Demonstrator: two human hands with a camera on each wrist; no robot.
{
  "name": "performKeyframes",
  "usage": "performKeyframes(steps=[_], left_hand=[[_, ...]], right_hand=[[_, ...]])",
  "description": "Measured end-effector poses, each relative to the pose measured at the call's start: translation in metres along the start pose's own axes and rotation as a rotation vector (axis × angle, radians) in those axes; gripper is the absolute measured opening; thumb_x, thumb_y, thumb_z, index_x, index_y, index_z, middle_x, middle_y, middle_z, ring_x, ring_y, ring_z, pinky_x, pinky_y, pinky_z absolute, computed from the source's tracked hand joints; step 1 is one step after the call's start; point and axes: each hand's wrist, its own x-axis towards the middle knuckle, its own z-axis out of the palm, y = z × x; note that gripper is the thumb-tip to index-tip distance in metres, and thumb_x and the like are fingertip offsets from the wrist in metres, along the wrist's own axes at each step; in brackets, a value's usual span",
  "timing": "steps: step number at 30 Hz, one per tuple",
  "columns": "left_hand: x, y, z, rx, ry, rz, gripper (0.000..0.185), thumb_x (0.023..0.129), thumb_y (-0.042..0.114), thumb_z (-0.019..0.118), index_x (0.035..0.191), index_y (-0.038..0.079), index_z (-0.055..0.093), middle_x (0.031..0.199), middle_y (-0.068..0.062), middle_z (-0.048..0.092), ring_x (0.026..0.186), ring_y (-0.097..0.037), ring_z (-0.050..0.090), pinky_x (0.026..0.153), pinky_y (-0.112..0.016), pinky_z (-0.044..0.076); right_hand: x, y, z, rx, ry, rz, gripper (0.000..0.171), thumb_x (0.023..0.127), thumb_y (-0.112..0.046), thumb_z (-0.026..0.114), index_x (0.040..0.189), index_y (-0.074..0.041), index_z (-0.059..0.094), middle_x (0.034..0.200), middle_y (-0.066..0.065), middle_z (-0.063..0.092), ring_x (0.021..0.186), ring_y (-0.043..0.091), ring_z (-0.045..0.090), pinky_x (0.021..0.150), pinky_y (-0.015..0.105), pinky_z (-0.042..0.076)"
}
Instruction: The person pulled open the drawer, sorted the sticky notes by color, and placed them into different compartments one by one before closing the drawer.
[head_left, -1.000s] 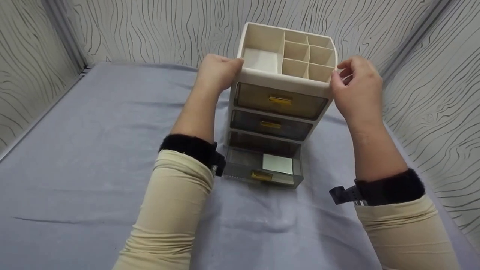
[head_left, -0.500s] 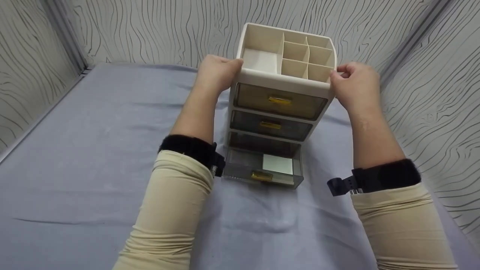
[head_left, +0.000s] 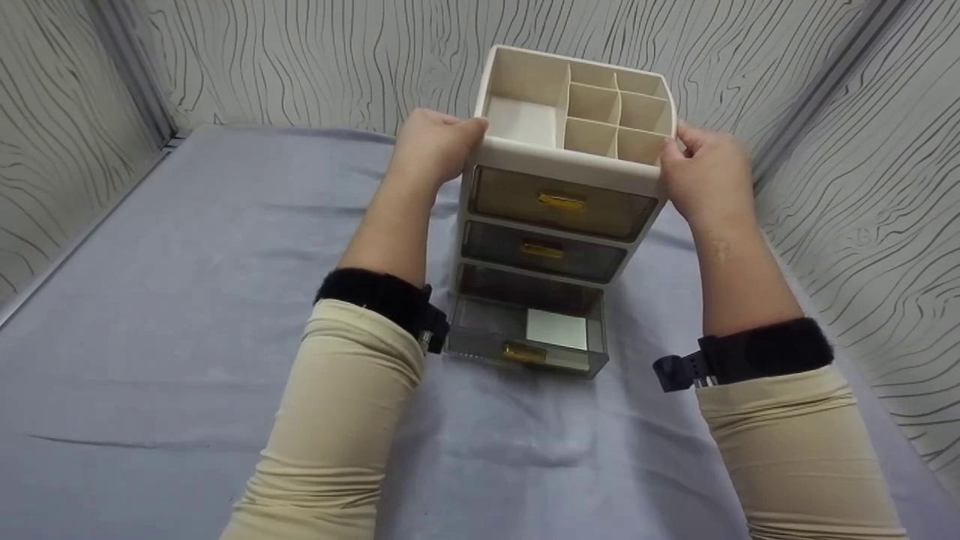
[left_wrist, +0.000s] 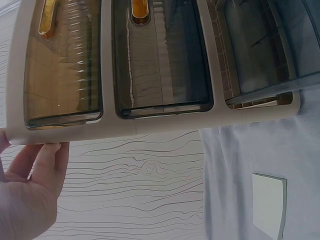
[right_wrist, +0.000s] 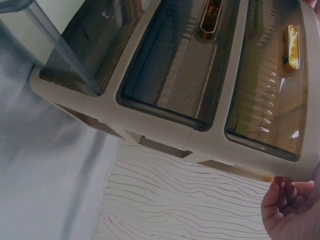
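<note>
The head camera looks forward and down from above the forearms at the whole drawer organizer (head_left: 566, 202), which stands toward 12 o'clock on the grey cloth (head_left: 187, 300). The left wrist camera sits very close at its left side and faces across the drawer fronts (left_wrist: 160, 55). The right wrist camera does likewise from the right; all three views share those drawer fronts (right_wrist: 185, 65).

The organizer (head_left: 574, 161) is cream, its three drawers (head_left: 544, 251) smoky translucent grey-brown with gold handles (head_left: 560, 200). A white square card (head_left: 556, 328) lies in the bottom drawer. The worktop (head_left: 187, 300) wears pale lavender-grey cloth. The walls (head_left: 300, 60) are off-white with dark wavy wood-grain lines. The sleeves (head_left: 337, 420) are beige, the wrist straps (head_left: 379, 294) black.
</note>
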Motion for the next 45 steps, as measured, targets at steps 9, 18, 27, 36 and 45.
performKeyframes(steps=[9,18,27,36,45], left_hand=[[0.002,-0.002,-0.001,0.01,-0.029,0.019,0.04,0.089,0.043,0.054,0.065,0.011,0.055,0.076,0.0,0.051,0.072,-0.012,0.045,0.065,-0.024,0.037],[0.001,-0.018,-0.006,-0.173,-0.155,0.074,0.041,0.085,0.048,0.057,0.095,0.011,0.069,0.109,0.0,0.058,0.098,-0.012,0.054,0.082,-0.025,0.048],[-0.004,-0.04,-0.017,-0.059,-0.211,0.026,0.048,0.094,0.046,0.043,0.122,0.01,0.058,0.119,-0.005,0.057,0.109,-0.018,0.054,0.087,-0.03,0.047],[-0.005,-0.078,-0.03,0.475,-0.305,0.232,0.028,0.084,0.012,0.051,0.107,0.005,0.067,0.099,-0.009,0.065,0.081,-0.018,0.053,0.07,-0.031,0.044],[-0.012,-0.108,-0.029,0.843,-0.481,0.248,0.018,0.077,0.013,0.064,0.092,0.004,0.07,0.096,-0.008,0.068,0.092,-0.026,0.06,0.081,-0.041,0.047]], right_hand=[[0.001,0.0,0.002,-0.004,-0.014,0.032,0.039,0.094,-0.028,0.039,0.132,-0.024,0.045,0.13,0.008,0.049,0.104,0.02,0.046,0.094,0.036,0.039],[-0.003,-0.002,0.002,0.007,-0.056,0.065,0.04,0.094,-0.028,0.036,0.133,-0.025,0.044,0.128,0.01,0.051,0.097,0.022,0.052,0.061,0.02,0.047],[-0.005,-0.004,0.002,0.012,-0.042,0.057,0.039,0.094,-0.027,0.036,0.133,-0.023,0.043,0.128,0.009,0.051,0.099,0.021,0.052,0.065,0.022,0.046],[-0.005,-0.004,0.002,0.012,-0.051,0.062,0.04,0.095,-0.03,0.036,0.134,-0.024,0.043,0.127,0.01,0.052,0.098,0.022,0.053,0.065,0.023,0.047],[-0.005,-0.007,0.004,0.001,-0.066,0.081,0.04,0.095,-0.031,0.035,0.134,-0.028,0.044,0.126,0.009,0.054,0.096,0.021,0.054,0.064,0.023,0.047]])
